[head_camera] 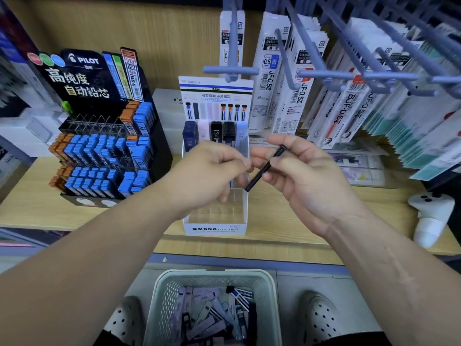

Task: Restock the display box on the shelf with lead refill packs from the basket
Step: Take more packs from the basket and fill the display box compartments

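At the bottom centre, the basket (pixel 159 290) holds loose lead refill packs (pixel 212 318). Mid-frame, the right hand (pixel 306 176) pinches one dark pack (pixel 264 169), tilted, over the display box (pixel 214 229). The left hand (pixel 209 171) is curled beside it; whether it grips anything is unclear. In the upper left stands a Pilot display (pixel 99 146).

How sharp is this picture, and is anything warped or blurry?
Head view: wide-angle warp bows the shelf edge and smears the hanging refill packs at far right; the lead refill pack in the right hand and the display box label look fairly sharp; lighting is even.
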